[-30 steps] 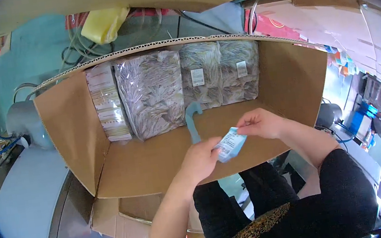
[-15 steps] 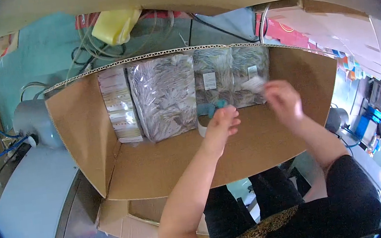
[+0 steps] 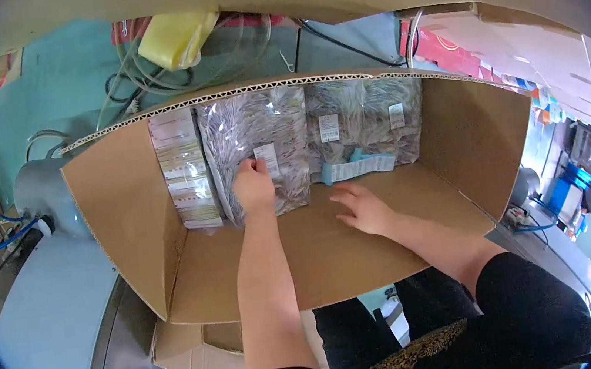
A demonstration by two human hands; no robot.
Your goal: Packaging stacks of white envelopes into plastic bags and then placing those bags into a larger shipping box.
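Note:
Inside the open cardboard box (image 3: pixel 320 256), my left hand (image 3: pixel 254 188) is at the large plastic-wrapped bundle (image 3: pixel 279 119). Its fingertips pinch the edge of a white label (image 3: pixel 266 160), which lies against the front of that bundle. My right hand (image 3: pixel 363 209) is above the box bottom with its fingers apart and holds nothing. Just beyond it lies a strip of labels (image 3: pixel 364 167) with a light blue end, against the foot of the right-hand wrapped bundles (image 3: pixel 360 105). Two white labels, one (image 3: pixel 329 128) and another (image 3: pixel 396 116), sit on those bundles.
A wrapped stack of flat pieces (image 3: pixel 184 162) stands at the box's left end. Beyond the far wall are a yellow bag (image 3: pixel 179 39) and cables. A grey rounded machine (image 3: pixel 51 202) stands at left. Another cardboard flap (image 3: pixel 197 347) shows below the box.
A white label has gone from my right hand to the left bundle, where my left hand now pinches it. My right hand has come down and left. The label strip lies by the right bundles.

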